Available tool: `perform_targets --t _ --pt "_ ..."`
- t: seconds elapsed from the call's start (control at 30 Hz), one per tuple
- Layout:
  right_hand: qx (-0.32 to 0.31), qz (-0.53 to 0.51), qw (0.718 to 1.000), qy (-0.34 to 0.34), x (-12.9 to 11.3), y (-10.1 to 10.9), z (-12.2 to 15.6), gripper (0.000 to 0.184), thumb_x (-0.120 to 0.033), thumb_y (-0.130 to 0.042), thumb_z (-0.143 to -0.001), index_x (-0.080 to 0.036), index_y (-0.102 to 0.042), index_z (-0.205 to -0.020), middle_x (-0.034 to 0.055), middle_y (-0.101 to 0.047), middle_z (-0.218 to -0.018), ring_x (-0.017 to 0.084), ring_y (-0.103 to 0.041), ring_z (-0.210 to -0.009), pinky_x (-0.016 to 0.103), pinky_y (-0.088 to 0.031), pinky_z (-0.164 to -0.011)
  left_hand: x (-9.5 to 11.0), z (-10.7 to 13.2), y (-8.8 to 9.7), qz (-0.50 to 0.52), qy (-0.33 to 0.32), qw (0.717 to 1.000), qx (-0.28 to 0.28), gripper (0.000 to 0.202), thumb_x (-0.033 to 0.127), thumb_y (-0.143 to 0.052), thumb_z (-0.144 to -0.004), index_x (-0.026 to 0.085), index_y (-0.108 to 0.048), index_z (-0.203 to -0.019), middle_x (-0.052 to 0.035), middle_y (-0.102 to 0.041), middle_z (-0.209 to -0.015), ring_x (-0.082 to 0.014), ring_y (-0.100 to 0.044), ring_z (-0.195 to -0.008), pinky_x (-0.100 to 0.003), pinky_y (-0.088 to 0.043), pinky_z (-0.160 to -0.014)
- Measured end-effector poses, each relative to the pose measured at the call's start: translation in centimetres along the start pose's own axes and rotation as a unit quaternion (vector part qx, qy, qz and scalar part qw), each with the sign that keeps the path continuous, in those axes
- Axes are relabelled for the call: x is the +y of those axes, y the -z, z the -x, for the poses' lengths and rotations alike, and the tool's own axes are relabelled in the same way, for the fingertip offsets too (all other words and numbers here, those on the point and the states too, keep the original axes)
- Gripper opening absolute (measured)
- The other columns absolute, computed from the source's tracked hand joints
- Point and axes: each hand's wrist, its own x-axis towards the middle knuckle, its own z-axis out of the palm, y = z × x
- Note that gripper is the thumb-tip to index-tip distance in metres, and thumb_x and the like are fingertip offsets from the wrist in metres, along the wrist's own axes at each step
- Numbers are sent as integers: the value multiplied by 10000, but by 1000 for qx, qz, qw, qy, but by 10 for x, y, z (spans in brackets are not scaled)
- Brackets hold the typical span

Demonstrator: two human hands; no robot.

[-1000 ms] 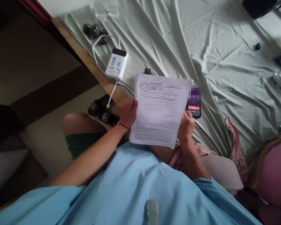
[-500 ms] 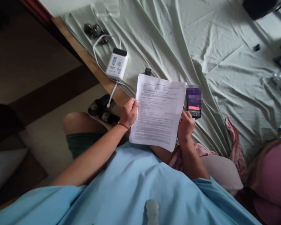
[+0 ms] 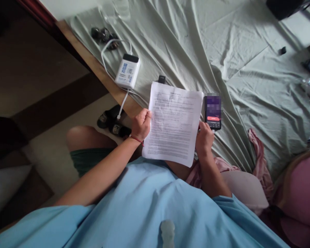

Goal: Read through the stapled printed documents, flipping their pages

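Observation:
A printed sheet of paper (image 3: 172,125), covered in small lines of text, is held up above my lap. My left hand (image 3: 141,124) is closed on its left edge, thumb over the front. On the right edge my right hand (image 3: 205,137) grips the paper, fingers curled and partly behind it. A phone (image 3: 213,112) with a purple screen and a red button lies on the bed just beyond my right hand. Past the top edge of the paper a small black object (image 3: 162,79) shows in part.
A white power bank (image 3: 127,71) with a white cable (image 3: 124,103) lies near the wooden bed edge (image 3: 72,41). Behind it are dark round objects (image 3: 104,36). Slippers (image 3: 113,122) rest on the floor. Pink cloth (image 3: 258,148) and a pale cap-like thing (image 3: 245,189) are at right.
The paper and both hands have shifted very slightly left in view, and so has the scene around them. Both hands keep their hold on the sheet.

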Motion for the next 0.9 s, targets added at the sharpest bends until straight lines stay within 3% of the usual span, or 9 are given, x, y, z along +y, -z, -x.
perform_targets --t 0.23,0.7,0.83,0.9 --pt "-3 -52 998 19 -2 2 -1 170 -105 -443 -792 -207 -544 -700 -5 -550 -726 137 -431 -639 271 -270 -610 0 0 -1 4 -3 1000 5 348 382 -431 -1016 198 -443 -721 5 -419 -565 -136 -408 -535 -299 -289 -554" --pt "45 -97 994 35 -3 3 1 171 -85 -490 -783 -200 -608 -739 -20 -551 -749 117 -438 -640 249 -305 -612 1 0 0 -20 6 1000 0 351 396 -411 -1011 198 -432 -723 5 -424 -574 -138 -420 -553 -290 -325 -570" --pt "32 -223 974 -14 -1 0 0 62 -155 -597 -786 -203 -633 -801 -53 -543 -695 96 -415 -589 230 -341 -590 1 0 0 -25 14 1000 -7 377 432 -387 -1020 197 -437 -730 3 -426 -579 -139 -420 -556 -288 -333 -571" --pt "-3 -344 937 -62 -1 -1 0 59 -240 -668 -808 -212 -622 -832 -69 -525 -650 90 -418 -555 218 -350 -552 1 1 1 -22 15 1000 -8 413 475 -373 -1030 199 -435 -729 6 -414 -573 -140 -416 -551 -290 -330 -565"
